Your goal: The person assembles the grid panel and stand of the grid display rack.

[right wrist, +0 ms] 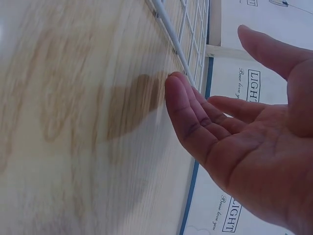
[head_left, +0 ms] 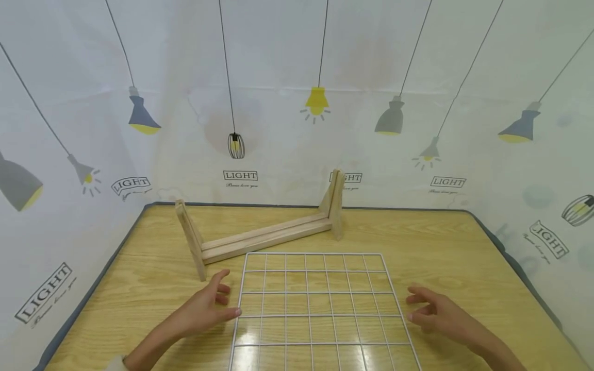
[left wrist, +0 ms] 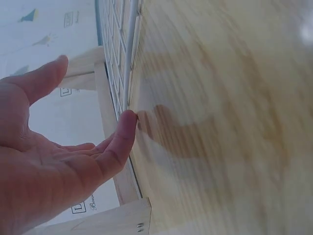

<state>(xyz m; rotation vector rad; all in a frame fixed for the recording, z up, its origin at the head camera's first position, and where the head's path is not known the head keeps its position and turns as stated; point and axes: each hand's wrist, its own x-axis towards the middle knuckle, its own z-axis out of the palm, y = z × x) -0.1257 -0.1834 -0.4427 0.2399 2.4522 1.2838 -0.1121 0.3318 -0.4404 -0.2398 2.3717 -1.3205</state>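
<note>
Head view: white metal wire grid panel (head_left: 307, 292) lying between bare left hand (head_left: 209, 308) and bare right hand (head_left: 438, 315), both loosely uncurled, gripping nothing; U-shaped pale wooden frame (head_left: 269, 238) behind. Only in left wrist view: small dark holes in frame's wood. Underneath, yellow wood-grain tabletop (head_left: 473, 268); around, white wall sheet (head_left: 278, 62) printed with hanging lamps and "LIGHT".

I log remotely: one wood-grain desk (head_left: 464, 252); pale sheeting (head_left: 278, 67) far, left and right, printed with hanging lamps (head_left: 317, 98) and boxed LIGHT lettering (head_left: 240, 175).
</note>
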